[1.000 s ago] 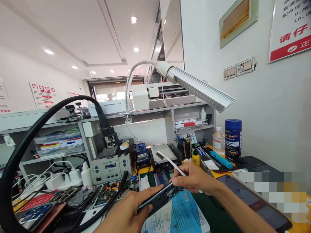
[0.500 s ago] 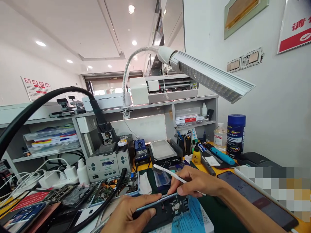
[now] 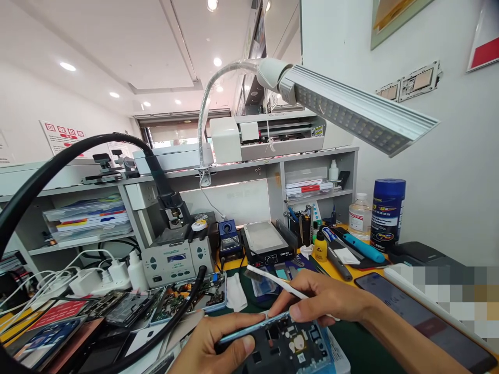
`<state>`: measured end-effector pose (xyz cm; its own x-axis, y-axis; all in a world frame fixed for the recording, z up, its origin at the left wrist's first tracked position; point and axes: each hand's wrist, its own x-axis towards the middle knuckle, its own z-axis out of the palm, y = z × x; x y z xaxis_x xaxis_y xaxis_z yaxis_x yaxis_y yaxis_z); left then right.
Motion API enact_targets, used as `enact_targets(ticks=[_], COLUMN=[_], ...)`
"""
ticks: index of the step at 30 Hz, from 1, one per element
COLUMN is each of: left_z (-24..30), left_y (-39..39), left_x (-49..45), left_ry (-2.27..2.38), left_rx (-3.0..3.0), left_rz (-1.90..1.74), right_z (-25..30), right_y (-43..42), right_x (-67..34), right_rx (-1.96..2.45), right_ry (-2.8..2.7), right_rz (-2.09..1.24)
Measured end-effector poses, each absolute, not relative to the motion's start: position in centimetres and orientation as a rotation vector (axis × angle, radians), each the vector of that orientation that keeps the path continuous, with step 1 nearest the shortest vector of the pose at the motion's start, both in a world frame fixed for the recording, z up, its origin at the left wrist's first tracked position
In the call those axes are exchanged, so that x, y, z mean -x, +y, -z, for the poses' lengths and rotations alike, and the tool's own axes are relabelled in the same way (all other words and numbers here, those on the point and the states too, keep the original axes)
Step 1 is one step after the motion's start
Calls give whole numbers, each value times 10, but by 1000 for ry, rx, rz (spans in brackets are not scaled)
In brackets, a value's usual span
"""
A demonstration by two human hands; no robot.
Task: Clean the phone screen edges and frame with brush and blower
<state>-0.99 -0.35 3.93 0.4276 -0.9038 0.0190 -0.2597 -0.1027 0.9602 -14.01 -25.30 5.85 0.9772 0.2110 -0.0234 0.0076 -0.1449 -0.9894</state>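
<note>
An opened phone, its back cover off and dark inner plate and camera parts showing, is tilted up in my left hand. My left thumb presses the inner face while the fingers run along the blue-edged frame. My right hand pinches the phone's upper edge with thumb and fingertips. A slim white brush with dark bristles is also tucked in that hand, its head pointing left above the phone. Below the phone lies a blue-and-white printed box or packet, partly covered.
A tray of circuit boards and a black hose are to the left. A hot-air station and heating plate stand behind. At right are a yellow bottle, a blue spray can and a large phone. A lamp hangs overhead.
The phone has tipped so more of its inner face shows toward me. Both hands keep their holds, and the brush stays in my right hand. The view has shifted slightly.
</note>
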Motion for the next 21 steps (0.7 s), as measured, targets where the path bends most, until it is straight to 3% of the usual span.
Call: enact_targets(ticks=[12,21], left_z=[-28,-29], left_y=[-15,-39], left_x=[8,24], left_ry=[-739,-564], left_rx=[-1334,-1074], left_rz=[839,1286], right_z=[-52,-52], right_y=[-259,-260], right_x=[133,136], right_rx=[1622,1667], right_ry=[-30,-225], right_rz=[53,36])
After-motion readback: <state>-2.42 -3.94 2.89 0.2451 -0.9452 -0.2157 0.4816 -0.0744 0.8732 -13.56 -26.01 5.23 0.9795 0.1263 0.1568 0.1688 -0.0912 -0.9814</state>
